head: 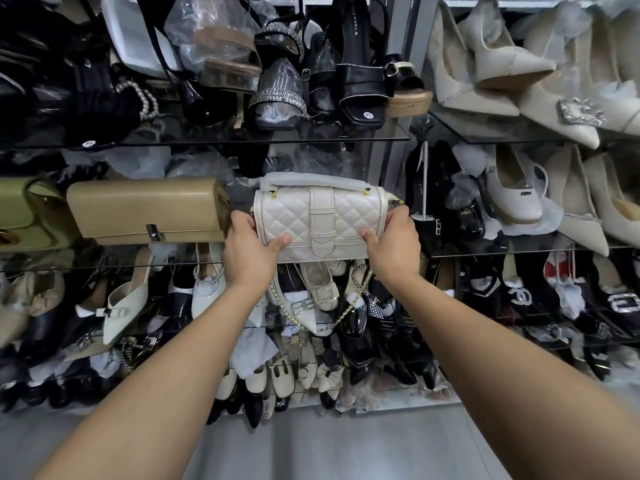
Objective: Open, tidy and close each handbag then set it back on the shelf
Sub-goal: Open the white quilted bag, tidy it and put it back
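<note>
Left hand, right hand grip one white handbag beside one tan handbag.

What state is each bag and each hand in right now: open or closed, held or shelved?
White quilted handbag: flap closed, held at both ends.
Chain strap: hanging loose below that bag.
Tan handbag: flap closed, lying on the glass shelf, untouched.
Left hand: grips the white bag's left end.
Right hand: grips its right end.

Handbag cream, diamond-quilted, gold chain; neighbouring bag tan.
</note>
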